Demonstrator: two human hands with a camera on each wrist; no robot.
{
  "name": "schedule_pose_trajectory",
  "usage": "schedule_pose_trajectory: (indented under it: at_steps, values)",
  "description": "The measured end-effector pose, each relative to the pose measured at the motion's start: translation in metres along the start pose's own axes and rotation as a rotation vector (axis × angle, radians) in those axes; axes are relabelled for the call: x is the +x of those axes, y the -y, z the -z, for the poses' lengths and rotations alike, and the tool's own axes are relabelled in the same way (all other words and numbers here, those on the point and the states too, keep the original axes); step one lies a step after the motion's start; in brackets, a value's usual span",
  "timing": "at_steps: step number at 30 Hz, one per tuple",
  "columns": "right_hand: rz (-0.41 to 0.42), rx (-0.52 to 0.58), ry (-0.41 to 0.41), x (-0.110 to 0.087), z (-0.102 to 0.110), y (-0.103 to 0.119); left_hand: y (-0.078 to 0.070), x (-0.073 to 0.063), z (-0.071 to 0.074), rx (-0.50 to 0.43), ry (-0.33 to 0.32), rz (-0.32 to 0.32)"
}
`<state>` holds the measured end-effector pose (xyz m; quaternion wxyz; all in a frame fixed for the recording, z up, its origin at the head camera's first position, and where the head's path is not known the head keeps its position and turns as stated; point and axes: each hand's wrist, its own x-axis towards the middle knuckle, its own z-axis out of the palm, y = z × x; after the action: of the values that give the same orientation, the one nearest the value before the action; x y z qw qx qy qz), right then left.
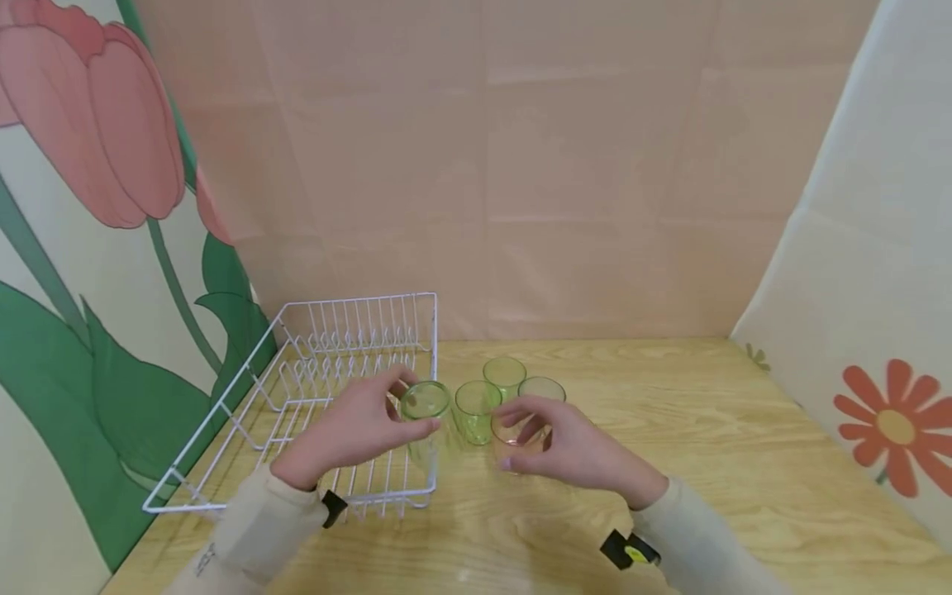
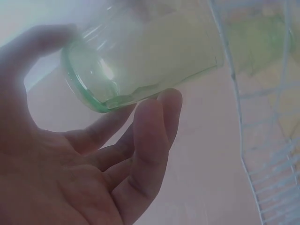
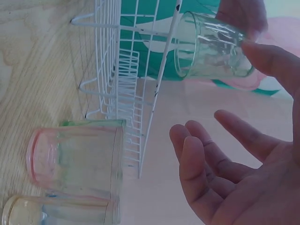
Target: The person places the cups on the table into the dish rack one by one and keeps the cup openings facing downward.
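A clear, green-tinted drinking glass [image 1: 429,405] is pinched between the thumb and fingers of my left hand [image 1: 357,426]. It is off the table, beside the right side of a white wire dish rack [image 1: 435,330]. In the left wrist view the same glass [image 2: 154,51] lies between the thumb and the curved fingertips. My right hand [image 1: 565,438] hovers over a pinkish glass [image 1: 513,456], partly covering it. From the right wrist view, the loosely bent fingers [image 3: 192,164] hold nothing and stand apart from the pink-based glass [image 3: 75,157].
A green glass [image 1: 478,417], another green glass [image 1: 506,373] behind it and a clear glass [image 1: 546,387] stand close together on the wooden table [image 1: 669,413]. The rack fills the left side. A pinkish backdrop [image 1: 558,165] rises behind, with flowered cloths on both sides.
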<state>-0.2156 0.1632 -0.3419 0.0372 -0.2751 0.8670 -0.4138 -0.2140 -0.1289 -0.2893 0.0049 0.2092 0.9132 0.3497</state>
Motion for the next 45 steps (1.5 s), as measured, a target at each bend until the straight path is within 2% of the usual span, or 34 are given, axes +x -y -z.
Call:
schedule_pose_trajectory:
  at_steps: [6, 11, 21, 25, 32, 37, 45]
  values:
    - [0.008, -0.01, -0.031, -0.002, 0.004, -0.003, 0.015, 0.0, 0.026, 0.108, -0.06, 0.069]
    - [0.015, -0.015, -0.039, -0.005, 0.006, -0.007, 0.031, 0.002, 0.044, 0.162, -0.079, 0.146]
    - [-0.009, -0.048, -0.049, -0.007, 0.009, -0.013, 0.085, 0.008, 0.079, 0.263, -0.052, 0.241]
    - [-0.001, -0.046, -0.056, -0.006, 0.01, -0.013, 0.101, 0.01, 0.09, 0.251, -0.027, 0.29]
    - [-0.013, -0.034, -0.067, -0.005, 0.009, -0.015, 0.129, 0.014, 0.097, 0.18, 0.003, 0.405]
    - [-0.012, -0.031, -0.059, -0.006, 0.008, -0.015, 0.152, 0.016, 0.097, 0.173, 0.008, 0.45]
    - [0.007, -0.055, -0.066, -0.007, 0.008, -0.019, 0.169, 0.022, 0.092, 0.136, 0.041, 0.507]
